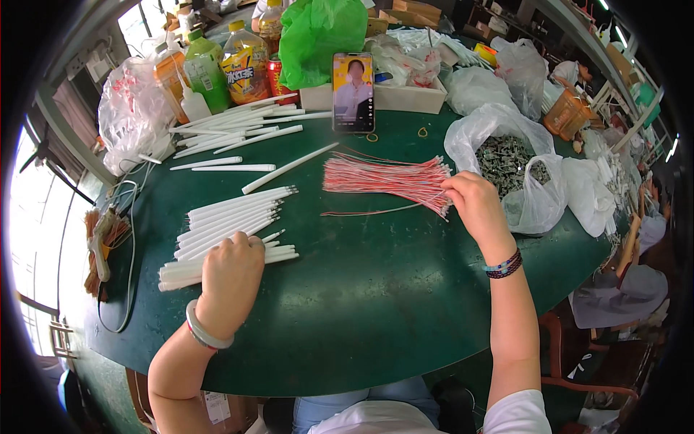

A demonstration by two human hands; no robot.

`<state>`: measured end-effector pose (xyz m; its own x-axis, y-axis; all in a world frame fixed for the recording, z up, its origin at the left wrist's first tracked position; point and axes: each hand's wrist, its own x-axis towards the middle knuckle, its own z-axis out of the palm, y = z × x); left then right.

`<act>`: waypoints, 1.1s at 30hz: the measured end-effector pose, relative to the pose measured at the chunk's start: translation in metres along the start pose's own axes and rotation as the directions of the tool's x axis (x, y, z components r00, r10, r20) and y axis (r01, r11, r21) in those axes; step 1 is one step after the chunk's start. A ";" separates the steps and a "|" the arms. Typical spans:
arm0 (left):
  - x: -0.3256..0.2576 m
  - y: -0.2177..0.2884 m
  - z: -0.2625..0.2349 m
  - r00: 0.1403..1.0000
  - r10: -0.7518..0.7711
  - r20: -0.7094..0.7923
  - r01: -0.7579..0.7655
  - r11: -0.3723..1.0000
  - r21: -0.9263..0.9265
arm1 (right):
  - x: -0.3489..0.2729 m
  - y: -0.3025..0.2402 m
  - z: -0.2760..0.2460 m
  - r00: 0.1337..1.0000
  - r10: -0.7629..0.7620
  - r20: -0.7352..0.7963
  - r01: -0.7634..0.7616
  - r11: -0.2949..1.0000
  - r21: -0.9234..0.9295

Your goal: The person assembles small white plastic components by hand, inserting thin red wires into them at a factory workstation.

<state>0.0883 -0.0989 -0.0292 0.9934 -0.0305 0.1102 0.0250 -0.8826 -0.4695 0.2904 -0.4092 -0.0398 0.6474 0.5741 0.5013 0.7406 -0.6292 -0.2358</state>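
My left hand [233, 275] is closed over the near side of a pile of slim white plastic tubes [230, 223] lying side by side on the green table. Tubes stick out on both sides of it; its fingertips are mostly hidden. A bundle of thin red and white wires [387, 176] lies flat to the right of the pile, with small white ends at its right side. At those ends, my right hand [473, 205] has its fingers pinched together on a wire. One wire [369, 213] lies apart along the bundle's near edge.
More white tubes [238, 126] lie loosely at the back left. A phone [353, 94] stands upright against a white box [412, 99]. Beyond are bottles [206, 69] and a green bag [323, 32]. A clear bag of small dark parts [506, 163] sits at the right.
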 end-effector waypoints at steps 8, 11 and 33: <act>-0.016 0.025 -0.034 0.978 0.189 -0.088 -0.204 0.952 -0.229 | 0.000 -0.010 -0.009 1.000 0.016 0.018 -0.016 1.000 0.014; -0.018 0.028 -0.031 0.962 0.254 -0.097 -0.271 0.921 -0.280 | -0.003 -0.003 -0.008 0.982 0.062 0.177 -0.060 0.998 -0.017; -0.019 0.030 -0.031 0.955 0.288 -0.075 -0.297 0.914 -0.276 | 0.006 -0.025 0.040 0.982 -0.171 0.083 0.170 0.985 0.011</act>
<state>0.0672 -0.1395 -0.0187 0.9474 -0.3181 0.0357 -0.3031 -0.9272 -0.2199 0.2834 -0.3691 -0.0645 0.5242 0.7145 0.4634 0.8420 -0.5164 -0.1563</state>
